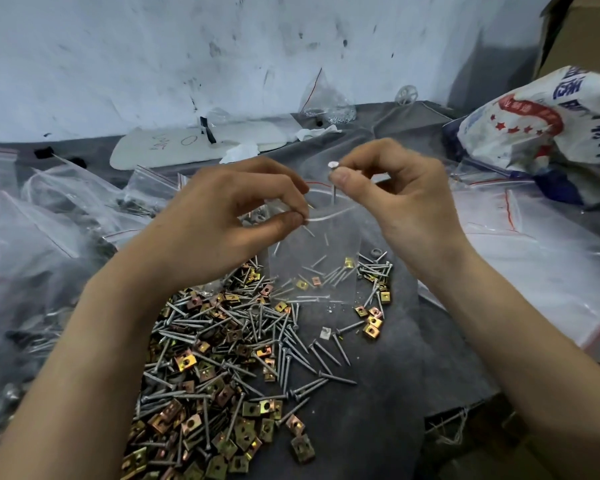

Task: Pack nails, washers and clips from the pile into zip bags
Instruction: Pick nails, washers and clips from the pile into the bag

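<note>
I am pinching the near lip of the bag (317, 251) between thumb and forefinger of my left hand (236, 209), holding it up just above the pile (222, 358) on the counter (388, 382). My right hand (399, 199) is gripping a nail (334, 190) just under its head, tip pointing down into the open mouth. A few nails and clips seem to be lying in the bag's bottom. I am thinking the mouth needs pulling wide, and the nail needs lowering straight until its tip is past the lip before I am letting go, since a slanted tip may be snagging or piercing the thin plastic
</note>
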A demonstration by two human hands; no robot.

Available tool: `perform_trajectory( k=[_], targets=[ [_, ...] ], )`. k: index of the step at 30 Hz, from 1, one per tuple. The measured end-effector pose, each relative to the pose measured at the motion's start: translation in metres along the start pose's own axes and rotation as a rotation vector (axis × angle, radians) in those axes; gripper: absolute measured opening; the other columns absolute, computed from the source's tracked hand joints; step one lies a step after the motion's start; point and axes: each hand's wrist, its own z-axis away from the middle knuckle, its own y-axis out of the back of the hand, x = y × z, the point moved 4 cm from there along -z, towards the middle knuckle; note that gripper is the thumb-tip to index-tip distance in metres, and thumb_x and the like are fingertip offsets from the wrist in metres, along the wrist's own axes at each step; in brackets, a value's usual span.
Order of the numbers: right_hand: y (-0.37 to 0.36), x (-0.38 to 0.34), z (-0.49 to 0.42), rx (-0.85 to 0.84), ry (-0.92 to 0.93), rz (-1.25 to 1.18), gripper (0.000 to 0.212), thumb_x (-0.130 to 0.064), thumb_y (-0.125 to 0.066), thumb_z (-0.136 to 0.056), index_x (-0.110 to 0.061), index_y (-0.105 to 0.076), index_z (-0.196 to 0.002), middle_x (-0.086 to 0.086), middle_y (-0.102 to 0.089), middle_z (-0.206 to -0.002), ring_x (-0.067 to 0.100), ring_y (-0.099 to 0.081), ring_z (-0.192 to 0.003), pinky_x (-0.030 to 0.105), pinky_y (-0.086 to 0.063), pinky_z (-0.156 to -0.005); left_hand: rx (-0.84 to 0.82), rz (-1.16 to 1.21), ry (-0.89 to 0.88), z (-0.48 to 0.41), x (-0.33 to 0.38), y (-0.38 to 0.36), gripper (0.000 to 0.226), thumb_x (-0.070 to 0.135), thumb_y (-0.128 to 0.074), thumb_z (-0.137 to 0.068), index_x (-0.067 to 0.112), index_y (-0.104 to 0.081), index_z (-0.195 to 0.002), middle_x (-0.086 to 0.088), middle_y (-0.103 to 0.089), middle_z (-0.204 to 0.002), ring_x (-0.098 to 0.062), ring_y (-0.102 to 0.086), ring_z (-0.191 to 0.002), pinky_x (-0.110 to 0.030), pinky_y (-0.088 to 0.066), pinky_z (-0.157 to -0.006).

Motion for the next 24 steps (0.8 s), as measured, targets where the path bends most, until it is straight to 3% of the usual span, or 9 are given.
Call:
perform_trajectory(
  k=[2,4,7,9,12,14,18,22,24],
  targets=[
    [0.0,0.003,0.002,-0.048,0.007,0.026,0.003,-0.019,-0.069,-0.085,-0.021,-0.068,-0.084,0.0,-0.066,-0.09,0.012,-0.06,-0.081,0.03,-0.049,-0.069,0.009,-0.005,0.004,0.0,0.0,0.001,0.019,0.038,-0.06,-0.086,0.025,-0.073,-0.09,0.013,-0.065,-0.11,-0.007,-0.063,-0.104,-0.036,-0.052,-0.088],
    [0.005,0.007,0.003,-0.016,-0.001,-0.026,0.006,-0.019,-0.062,-0.089,-0.02,-0.068,-0.088,-0.003,-0.067,-0.089,0.0,-0.059,-0.078,0.016,-0.045,-0.066,0.026,-0.001,0.012,0.0,-0.001,0.002,0.014,0.031,-0.062,-0.086,0.024,-0.073,-0.089,0.012,-0.066,-0.109,-0.006,-0.063,-0.103,-0.031,-0.051,-0.085],
    [0.017,0.025,0.002,0.026,-0.106,0.025,0.017,-0.008,-0.06,-0.089,-0.024,-0.065,-0.083,-0.01,-0.067,-0.081,-0.005,-0.056,-0.071,0.012,-0.041,-0.065,0.041,-0.003,0.025,0.0,-0.001,0.003,0.014,0.029,-0.062,-0.085,0.022,-0.074,-0.089,0.012,-0.066,-0.108,-0.007,-0.063,-0.102,-0.036,-0.052,-0.087],
    [0.019,0.043,0.006,-0.198,-0.207,0.329,0.024,-0.001,-0.063,-0.085,-0.024,-0.067,-0.081,-0.001,-0.07,-0.084,0.003,-0.059,-0.074,0.016,-0.045,-0.069,0.044,-0.008,0.026,0.0,-0.001,0.003,0.014,0.03,-0.062,-0.085,0.023,-0.074,-0.089,0.012,-0.066,-0.108,-0.006,-0.063,-0.102,-0.039,-0.052,-0.087],
    [0.014,0.073,0.03,-0.73,-0.252,0.736,0.015,-0.008,-0.068,-0.081,-0.019,-0.074,-0.089,-0.002,-0.068,-0.093,0.014,-0.061,-0.09,0.023,-0.045,-0.081,0.047,0.0,0.024,0.0,-0.001,0.004,0.012,0.03,-0.062,-0.085,0.025,-0.073,-0.088,0.012,-0.066,-0.108,-0.006,-0.063,-0.103,-0.039,-0.051,-0.089],
    [0.011,0.084,0.045,-0.874,-0.242,0.84,0.012,-0.017,-0.072,-0.08,-0.022,-0.072,-0.091,-0.005,-0.059,-0.097,0.012,-0.054,-0.096,0.021,-0.038,-0.083,0.048,0.008,0.032,0.001,-0.001,0.004,0.012,0.03,-0.062,-0.085,0.024,-0.073,-0.088,0.013,-0.066,-0.108,-0.007,-0.063,-0.103,-0.04,-0.051,-0.088],
    [0.011,0.091,0.05,-0.877,-0.207,0.899,0.007,-0.024,-0.069,-0.084,-0.024,-0.066,-0.091,-0.006,-0.049,-0.098,0.009,-0.04,-0.097,0.018,-0.03,-0.083,0.045,-0.007,0.036,0.001,-0.002,0.004,0.013,0.03,-0.062,-0.085,0.025,-0.073,-0.088,0.013,-0.066,-0.108,-0.006,-0.063,-0.101,-0.037,-0.051,-0.084],
    [0.009,0.077,0.036,-0.702,-0.184,0.734,0.004,-0.014,-0.063,-0.089,-0.014,-0.061,-0.092,-0.001,-0.058,-0.092,0.01,-0.044,-0.088,0.017,-0.028,-0.073,0.033,-0.015,0.023,-0.001,0.0,0.002,0.011,0.032,-0.061,-0.085,0.03,-0.071,-0.088,0.013,-0.066,-0.109,-0.003,-0.062,-0.102,-0.026,-0.05,-0.084],
    [0.006,0.072,0.031,-0.731,-0.146,0.766,0.005,-0.014,-0.064,-0.088,-0.016,-0.063,-0.092,-0.006,-0.055,-0.088,0.007,-0.043,-0.087,0.015,-0.027,-0.073,0.024,-0.029,0.018,-0.001,0.001,0.001,0.011,0.032,-0.061,-0.086,0.03,-0.071,-0.088,0.012,-0.066,-0.108,-0.004,-0.063,-0.101,-0.029,-0.051,-0.084]
  ],
)
